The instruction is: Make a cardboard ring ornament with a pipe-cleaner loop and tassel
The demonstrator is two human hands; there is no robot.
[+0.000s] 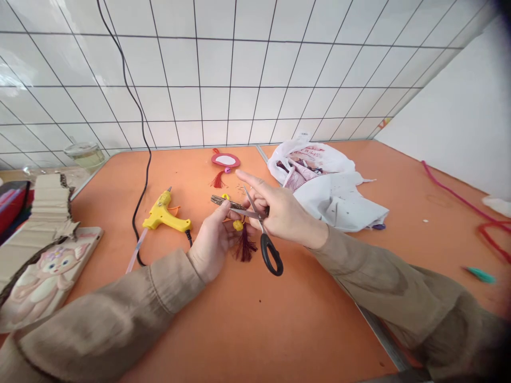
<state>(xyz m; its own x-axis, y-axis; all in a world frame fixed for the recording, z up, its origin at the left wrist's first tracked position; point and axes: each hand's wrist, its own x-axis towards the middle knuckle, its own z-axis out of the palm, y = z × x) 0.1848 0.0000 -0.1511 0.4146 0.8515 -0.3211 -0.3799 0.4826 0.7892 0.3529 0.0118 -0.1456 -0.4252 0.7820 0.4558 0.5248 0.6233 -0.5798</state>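
Between the thumb and fingers of my left hand [213, 236] is a tasselled ornament, whose thin, dark patterned piece [217, 200] is seen edge-on. A yellow bead [238, 225] and a dark red tassel [245, 247] hang below it. My right hand [284, 213] grips black-handled scissors [272, 259], its index finger stretched out. The scissor blades are apart, close to the ornament's right end; whether they touch it I cannot tell. Past my hands lies a pink-red oval ornament [225, 160] with a white centre and a red tassel.
A yellow glue gun [164, 214] with a black cord [142, 133] lies left of my hands. Corrugated cardboard [43, 213] and a cartoon-figure board [43, 276] sit farther left. At right are a white plastic bag [335, 197], a red cord [459, 196] and a green piece [481, 274].
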